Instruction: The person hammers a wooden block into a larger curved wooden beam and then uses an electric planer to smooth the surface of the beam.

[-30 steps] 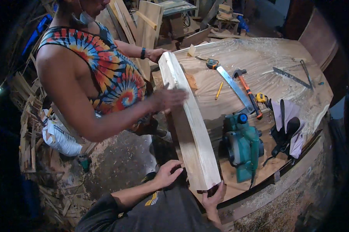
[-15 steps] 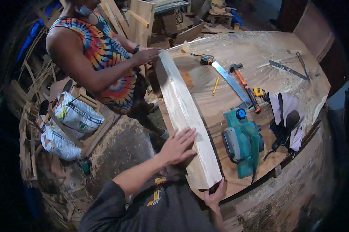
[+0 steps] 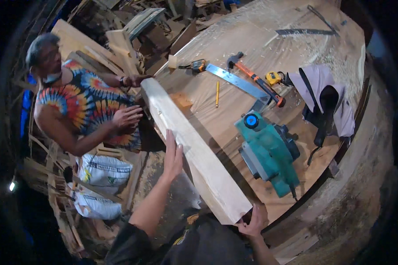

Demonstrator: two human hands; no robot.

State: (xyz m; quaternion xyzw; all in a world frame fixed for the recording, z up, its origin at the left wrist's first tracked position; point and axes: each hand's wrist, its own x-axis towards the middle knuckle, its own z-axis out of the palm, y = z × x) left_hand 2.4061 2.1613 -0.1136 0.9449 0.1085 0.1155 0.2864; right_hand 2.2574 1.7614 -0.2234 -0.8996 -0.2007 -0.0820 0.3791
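A long, pale wooden beam (image 3: pixel 199 152) lies slantwise along the left edge of the workbench (image 3: pixel 280 203). My left hand (image 3: pixel 173 154) rests against its left side with fingers stretched out. At the near end, the fingers of my right hand (image 3: pixel 254 221) wrap round the beam's lower right corner. A co-worker's hand (image 3: pixel 137 80) touches the far end, while the co-worker's other hand (image 3: pixel 127 118) hovers left of the beam, apart from it. Right of the beam sits a green electric planer (image 3: pixel 269 152) with a blue knob.
On the bench are a yellow pencil (image 3: pixel 217 94), a metal square (image 3: pixel 238 82), an orange-handled hammer (image 3: pixel 256 79), two tape measures, a handsaw (image 3: pixel 305 32), a wood block (image 3: pixel 181 100) and a pale cloth bundle (image 3: pixel 327 99). White sacks (image 3: pixel 104 170) and scrap wood lie at left.
My left hand has slid from the beam's top to its left side. The co-worker has taken one hand off the beam. The view has shifted, with the beam's far end further left.
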